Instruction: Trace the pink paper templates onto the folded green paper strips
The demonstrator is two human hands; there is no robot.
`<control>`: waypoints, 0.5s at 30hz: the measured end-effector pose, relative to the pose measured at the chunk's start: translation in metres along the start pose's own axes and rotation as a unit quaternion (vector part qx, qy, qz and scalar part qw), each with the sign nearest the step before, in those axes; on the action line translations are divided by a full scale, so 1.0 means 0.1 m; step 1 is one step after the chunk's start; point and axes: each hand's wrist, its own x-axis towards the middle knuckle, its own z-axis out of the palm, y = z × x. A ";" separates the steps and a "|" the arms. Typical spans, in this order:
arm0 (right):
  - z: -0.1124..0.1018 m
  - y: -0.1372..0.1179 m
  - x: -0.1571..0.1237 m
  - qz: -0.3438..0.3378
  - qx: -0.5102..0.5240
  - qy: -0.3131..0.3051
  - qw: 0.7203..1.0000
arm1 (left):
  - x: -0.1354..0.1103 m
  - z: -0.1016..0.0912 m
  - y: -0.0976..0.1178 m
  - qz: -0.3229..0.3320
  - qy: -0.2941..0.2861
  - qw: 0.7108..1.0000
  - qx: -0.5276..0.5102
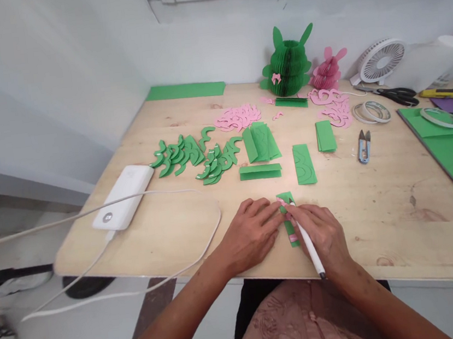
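Observation:
My right hand (321, 235) grips a white pen (311, 248), its dark end toward me and its tip down on a green paper strip (290, 229). My left hand (254, 232) lies with fingers stretched out, the fingertips pressing on that strip. A small pink paper cutout (281, 201) rests on the strip by the fingertips, partly hidden by them. Beyond my hands lie a green paper with drawn curves (304, 164), a folded green strip (260, 172) and a stack of green papers (262, 142).
Green curved cutouts (179, 154) and pink cutouts (239, 117) are heaped farther back. A white power bank (125, 197) with a looping cable sits left. Thread snips (364, 147), tape rolls (376, 111), scissors (394, 95) and a yellow cutter (444, 93) lie right. A green paper figure (289, 68) stands behind.

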 end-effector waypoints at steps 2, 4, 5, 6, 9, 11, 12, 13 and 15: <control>0.00 0.00 0.00 0.000 0.001 0.001 1.000 | 0.00 -0.01 -0.01 0.004 0.002 1.000 0.002; 0.00 0.00 0.00 0.001 0.000 0.002 1.000 | 0.00 -0.02 -0.01 0.006 0.002 1.000 0.003; 0.00 0.00 0.00 0.002 -0.001 0.003 1.000 | 0.00 -0.02 -0.02 0.007 0.002 1.000 0.003; 0.00 0.01 0.00 0.003 -0.001 0.004 1.000 | 0.00 -0.02 -0.02 0.008 0.001 1.000 0.004; -0.01 0.02 0.01 0.001 0.007 0.015 1.000 | 0.00 -0.02 -0.02 0.010 -0.004 1.000 0.006; -0.01 0.02 0.01 -0.006 0.017 0.026 1.000 | 0.00 -0.02 -0.03 0.010 -0.009 1.000 0.009; -0.02 0.02 0.01 -0.010 0.021 0.029 0.999 | 0.00 -0.02 -0.03 0.010 -0.010 1.000 0.009; -0.02 0.01 0.01 -0.014 0.024 0.031 0.999 | -0.01 -0.02 -0.03 0.010 -0.011 1.000 0.009; -0.02 0.01 0.02 -0.018 0.024 0.035 0.999 | -0.01 -0.02 -0.03 0.010 -0.011 1.000 0.008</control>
